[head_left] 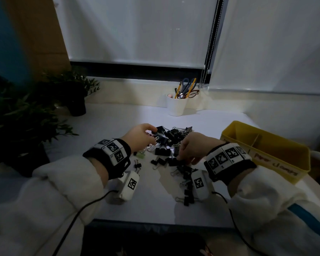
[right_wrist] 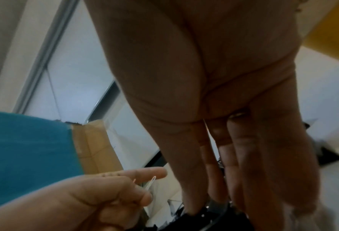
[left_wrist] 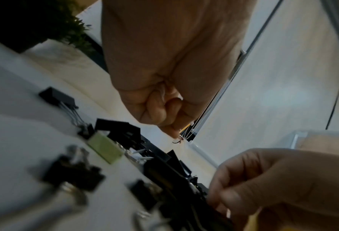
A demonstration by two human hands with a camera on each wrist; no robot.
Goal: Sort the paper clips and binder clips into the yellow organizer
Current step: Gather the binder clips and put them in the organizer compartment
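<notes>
A heap of black binder clips [head_left: 171, 138] mixed with silver paper clips lies mid-table. My left hand [head_left: 151, 134] hovers at the heap's left edge with its fingers curled [left_wrist: 160, 109]. It pinches a silver paper clip [right_wrist: 153, 181] between thumb and forefinger. My right hand [head_left: 182, 157] reaches down into the heap's near side. Its thumb and fingers [right_wrist: 241, 171] close on a black binder clip [right_wrist: 204, 217]. The yellow organizer [head_left: 284, 163], with a divider and a handwritten label, stands at the right, apart from both hands.
Smaller black binder clips [head_left: 187, 193] are strewn toward the table's front edge, and a small green clip [head_left: 140, 155] lies left of them. A white cup [head_left: 176, 106] of pencils and scissors stands behind the heap. Potted plants [head_left: 26, 117] crowd the left.
</notes>
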